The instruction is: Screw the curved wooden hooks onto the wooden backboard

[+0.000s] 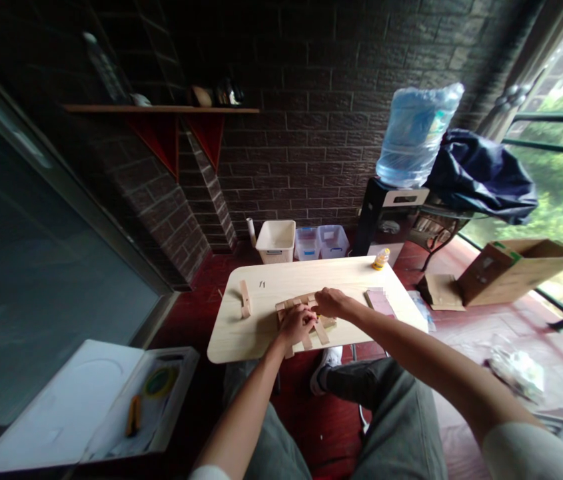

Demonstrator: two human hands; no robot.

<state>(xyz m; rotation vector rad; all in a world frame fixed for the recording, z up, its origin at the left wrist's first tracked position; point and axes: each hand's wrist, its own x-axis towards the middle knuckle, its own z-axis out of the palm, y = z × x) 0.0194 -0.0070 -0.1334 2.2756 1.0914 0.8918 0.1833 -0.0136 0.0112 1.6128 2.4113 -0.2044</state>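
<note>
A wooden slat assembly [322,331] lies near the front edge of the pale table [231,340], some of its slats jutting past that edge. Over its middle, my left hand [297,325] is closed, with the fingertips pinched around something too small to name. My right hand [330,303] curls, closed, over the back right of the slats, close to the left fingertips. What its fingers hold is hidden. A separate wooden piece [245,299] lies on the left part of the table, and tiny dark parts [262,285] rest to its right.
A yellow-capped bottle [381,259] stands at the table's back right, above a pinkish booklet [380,301]. Bins [275,241] and a water dispenser [386,213] stand behind. An open white case [136,407] lies at lower left; a cardboard box [506,273] is at right.
</note>
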